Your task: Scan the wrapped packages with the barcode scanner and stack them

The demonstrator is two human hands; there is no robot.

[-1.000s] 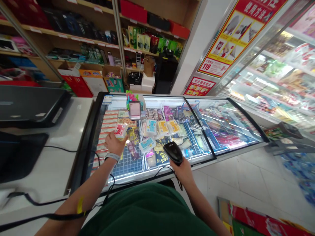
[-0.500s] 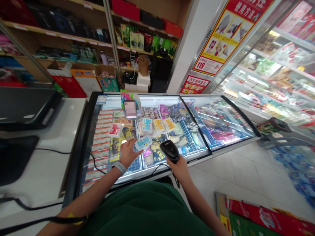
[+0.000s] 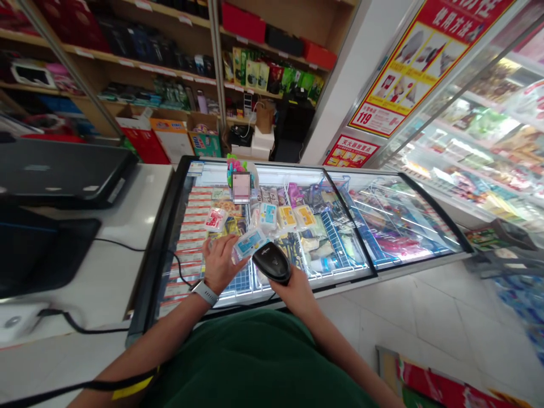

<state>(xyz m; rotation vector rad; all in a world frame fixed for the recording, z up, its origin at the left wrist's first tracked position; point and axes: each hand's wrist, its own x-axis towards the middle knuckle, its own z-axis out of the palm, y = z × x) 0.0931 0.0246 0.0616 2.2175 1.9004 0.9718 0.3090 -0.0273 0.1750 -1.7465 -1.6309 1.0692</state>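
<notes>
My left hand [image 3: 221, 262], with a pale watch at the wrist, grips the near left end of a clear pack with a blue label [image 3: 250, 242]. My right hand [image 3: 296, 292] is wrapped round the handle of a black barcode scanner [image 3: 272, 262]. The scanner's head is close to the pack's right end; whether they touch I cannot tell. Beyond them, on the freezer's glass top, lie a red-labelled pack [image 3: 215, 219], another blue-labelled pack [image 3: 268, 215] and two yellow-labelled packs [image 3: 287, 217].
The chest freezer [image 3: 374, 276] holds wire baskets of bagged goods under glass. A colourful toy-like item [image 3: 235, 164] stands at its back edge. To the left is a white counter [image 3: 140, 226] with a black device [image 3: 63, 173] and cables. Shelves and open cartons [image 3: 170, 136] stand behind.
The scanner has moved left, up to the pack in my left hand. The pack is tilted more toward it. My view has shifted left, so the scene sits further right.
</notes>
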